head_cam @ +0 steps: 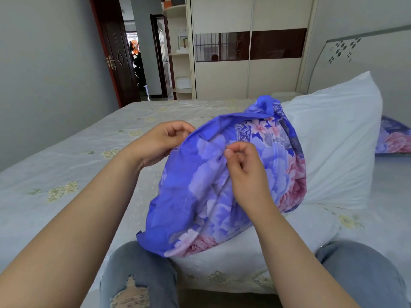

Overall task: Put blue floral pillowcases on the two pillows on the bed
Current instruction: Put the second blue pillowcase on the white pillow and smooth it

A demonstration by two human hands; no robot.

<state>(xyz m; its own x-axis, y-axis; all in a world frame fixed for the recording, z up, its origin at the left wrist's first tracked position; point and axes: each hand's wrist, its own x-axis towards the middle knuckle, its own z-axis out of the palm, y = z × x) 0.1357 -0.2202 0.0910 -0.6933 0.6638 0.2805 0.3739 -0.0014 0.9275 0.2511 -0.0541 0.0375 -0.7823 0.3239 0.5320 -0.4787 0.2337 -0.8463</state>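
Observation:
A white pillow (333, 147) stands tilted on the bed, its near end inside a blue floral pillowcase (200, 196) bunched around it. My left hand (160, 143) pinches the pillowcase's upper left edge. My right hand (244, 170) pinches a fold of the fabric on its front face. At the far right edge lies a second pillow in a blue floral case (393, 138), partly hidden behind the white pillow.
The bed (66, 174) has a pale sheet with faint yellow flowers and a headboard (355, 58) at the right. My knees in ripped jeans (138, 276) press against its near edge. A cream wardrobe (246, 52) and an open dark door (115, 54) stand beyond.

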